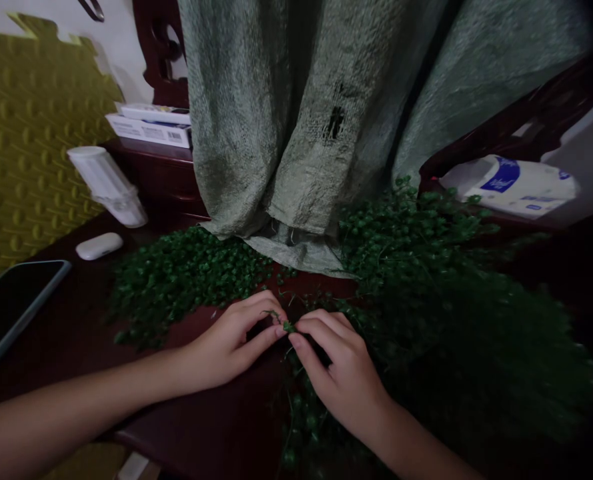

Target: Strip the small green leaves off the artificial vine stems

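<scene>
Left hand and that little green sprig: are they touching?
Touching. The head view shows the thumb tip of the left hand pressed against the green sprig, with no gap between them.

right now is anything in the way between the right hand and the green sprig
Nothing visible: the right hand has its fingertips right at the green sprig, with the left hand just across from it. The woven cloth hangs beyond both hands.
</scene>
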Available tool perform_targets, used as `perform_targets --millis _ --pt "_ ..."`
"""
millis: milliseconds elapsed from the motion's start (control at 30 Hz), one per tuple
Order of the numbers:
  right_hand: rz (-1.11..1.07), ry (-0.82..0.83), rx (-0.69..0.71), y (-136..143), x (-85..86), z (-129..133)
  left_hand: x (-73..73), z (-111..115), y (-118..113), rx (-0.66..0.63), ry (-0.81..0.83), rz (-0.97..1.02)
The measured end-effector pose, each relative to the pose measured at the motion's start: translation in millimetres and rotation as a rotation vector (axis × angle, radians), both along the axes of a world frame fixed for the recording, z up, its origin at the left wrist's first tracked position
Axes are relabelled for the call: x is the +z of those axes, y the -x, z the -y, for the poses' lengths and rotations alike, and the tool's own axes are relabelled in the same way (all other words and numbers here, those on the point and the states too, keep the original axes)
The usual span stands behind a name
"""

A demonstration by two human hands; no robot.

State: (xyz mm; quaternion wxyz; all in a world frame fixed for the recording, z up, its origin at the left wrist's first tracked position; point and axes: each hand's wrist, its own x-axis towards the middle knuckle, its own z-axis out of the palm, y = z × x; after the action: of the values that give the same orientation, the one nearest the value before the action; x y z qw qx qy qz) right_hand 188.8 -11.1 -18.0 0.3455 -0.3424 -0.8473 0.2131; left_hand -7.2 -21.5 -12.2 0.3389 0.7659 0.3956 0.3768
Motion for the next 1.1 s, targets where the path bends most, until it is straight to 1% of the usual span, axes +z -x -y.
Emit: perform_targets --millis 167,300,467,600,700,767,833,933,1000,1100 --pt "0.077 0.044 0.020 -0.1 1.4 -0.5 -3.0 0.9 -0.6 -0.003 0.008 -0.035" --pt "0.056 0.038 0.003 0.3 0.7 0.1 -4.1 1.1 -2.1 -0.018 0.009 -0.027" --pt "0.000 -0.115 -0.027 0.5 0.0 2.1 -1.0 1.1 -3.5 -0.006 0.083 0.028" --pt "0.053 -0.260 -0.007 0.0 2.4 1.7 -0.4 0.6 -3.9 -0.013 0.157 0.065" --pt "0.106 -0.390 -0.001 -0.7 4.8 1.3 -2.1 -0.2 -3.9 -0.025 0.160 0.080" --pt "0.116 -0.427 -0.002 -1.3 5.3 1.3 -3.5 -1.0 -3.7 -0.018 0.143 0.091" --pt "0.112 -0.425 -0.005 -1.7 4.9 1.5 -4.4 -1.8 -3.2 -0.016 0.116 0.092" --pt "0.076 -0.382 -0.020 -1.0 3.5 1.8 -4.5 -2.1 -2.1 -0.020 0.081 0.041" --pt "0.048 -0.327 -0.037 0.3 2.5 2.2 -3.9 -1.1 -1.4 -0.023 0.061 -0.009" --pt "0.021 -0.186 -0.055 2.2 1.4 2.7 -3.3 2.1 -0.6 -0.061 0.036 -0.091"
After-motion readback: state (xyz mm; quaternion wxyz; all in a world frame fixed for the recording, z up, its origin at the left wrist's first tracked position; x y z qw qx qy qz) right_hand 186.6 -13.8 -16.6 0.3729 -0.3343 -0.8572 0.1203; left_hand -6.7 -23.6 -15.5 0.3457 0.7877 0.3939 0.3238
